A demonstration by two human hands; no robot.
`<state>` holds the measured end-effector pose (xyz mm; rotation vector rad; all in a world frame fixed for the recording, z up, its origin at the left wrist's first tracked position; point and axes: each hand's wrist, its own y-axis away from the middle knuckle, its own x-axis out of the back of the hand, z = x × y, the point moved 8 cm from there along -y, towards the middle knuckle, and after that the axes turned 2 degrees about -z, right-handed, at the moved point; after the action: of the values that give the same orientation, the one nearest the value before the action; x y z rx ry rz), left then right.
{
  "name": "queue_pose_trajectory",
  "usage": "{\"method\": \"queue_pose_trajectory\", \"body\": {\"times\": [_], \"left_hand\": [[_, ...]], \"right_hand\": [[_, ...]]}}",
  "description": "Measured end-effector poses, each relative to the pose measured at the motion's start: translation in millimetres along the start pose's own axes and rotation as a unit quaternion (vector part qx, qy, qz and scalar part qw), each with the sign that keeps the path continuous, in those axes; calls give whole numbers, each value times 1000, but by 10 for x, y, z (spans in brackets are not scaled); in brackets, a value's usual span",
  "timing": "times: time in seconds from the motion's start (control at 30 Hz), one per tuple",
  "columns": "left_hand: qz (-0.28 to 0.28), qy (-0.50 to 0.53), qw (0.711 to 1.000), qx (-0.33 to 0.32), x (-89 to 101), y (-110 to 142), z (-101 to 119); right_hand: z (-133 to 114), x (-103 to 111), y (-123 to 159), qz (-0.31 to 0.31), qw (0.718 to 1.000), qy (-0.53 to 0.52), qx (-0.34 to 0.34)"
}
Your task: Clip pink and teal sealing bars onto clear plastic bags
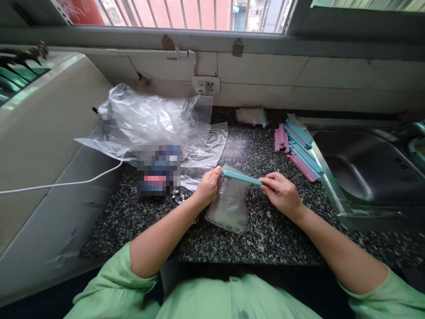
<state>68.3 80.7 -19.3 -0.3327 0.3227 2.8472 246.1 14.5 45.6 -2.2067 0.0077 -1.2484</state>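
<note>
A teal bag-sealing clip (241, 177) lies across the upper part of a clear plastic bag (230, 206), which hangs down from it over the counter. The fingers of my left hand (209, 185) are closed on the clip's left end and the bag's edge beside it. My right hand (282, 193) pinches the clip's right end between thumb and fingers. Several more teal clips (303, 150) and pink clips (281, 138) lie in a loose pile on the counter beside the sink.
Crumpled clear plastic bags (159, 119) cover the back left, with a pixelated item (158, 170) in front. Near the wall lies a small bag with a teal clip (251, 117). A metal sink (358, 164) is at right; a white cable (66, 184) runs left.
</note>
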Motion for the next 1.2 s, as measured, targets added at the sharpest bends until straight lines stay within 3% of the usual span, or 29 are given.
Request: {"method": "queue_pose_trajectory", "body": {"times": [0.77,1.2], "left_hand": [[15,0,999,-29,29,-34,79],[49,-13,998,-45,107,-41,105]], "right_hand": [[100,56,-23,33,993,-98,-52],[326,22,68,95,951,-253,-148]]}}
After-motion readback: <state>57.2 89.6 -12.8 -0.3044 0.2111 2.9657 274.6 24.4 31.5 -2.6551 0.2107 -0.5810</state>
